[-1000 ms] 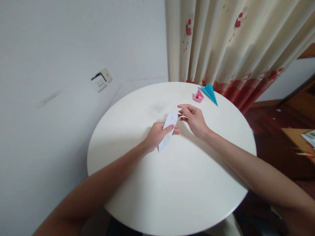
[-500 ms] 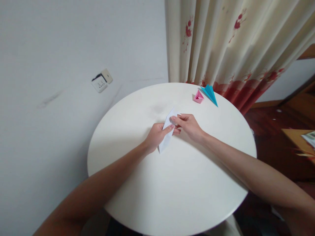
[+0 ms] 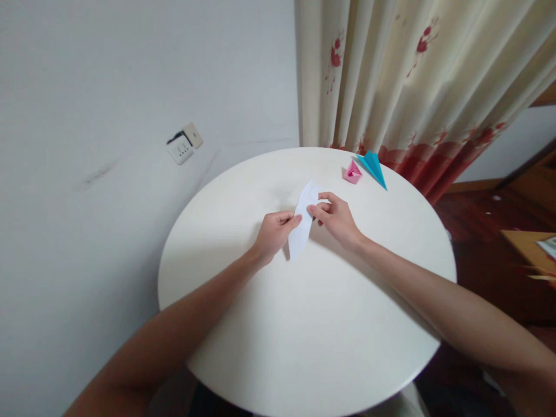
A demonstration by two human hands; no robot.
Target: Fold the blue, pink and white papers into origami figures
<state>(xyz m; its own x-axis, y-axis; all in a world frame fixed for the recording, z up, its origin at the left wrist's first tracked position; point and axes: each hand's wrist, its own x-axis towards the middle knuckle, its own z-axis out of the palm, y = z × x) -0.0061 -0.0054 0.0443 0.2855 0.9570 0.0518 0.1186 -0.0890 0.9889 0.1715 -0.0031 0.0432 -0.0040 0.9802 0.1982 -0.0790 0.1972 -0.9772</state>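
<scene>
A folded piece of white paper (image 3: 300,234), long and pointed at its top, is held above the round white table (image 3: 313,324). My left hand (image 3: 274,233) pinches its left side, with the thumb on the front face. At the right edge, my right hand (image 3: 336,219) grips the paper between thumb and fingers. The paper's lower end hangs free, and the fingertips behind it are partly hidden.
A pink folded paper piece (image 3: 353,172) and a blue paper plane (image 3: 373,168) lie at the table's back right. A wall socket (image 3: 180,149) is at the left, and a patterned curtain (image 3: 373,75) hangs behind. A wooden surface (image 3: 527,249) stands at the right.
The white paper has turned more upright and its face looks wider. My left thumb reaches less far across it, and my right hand has shifted slightly to the right edge.
</scene>
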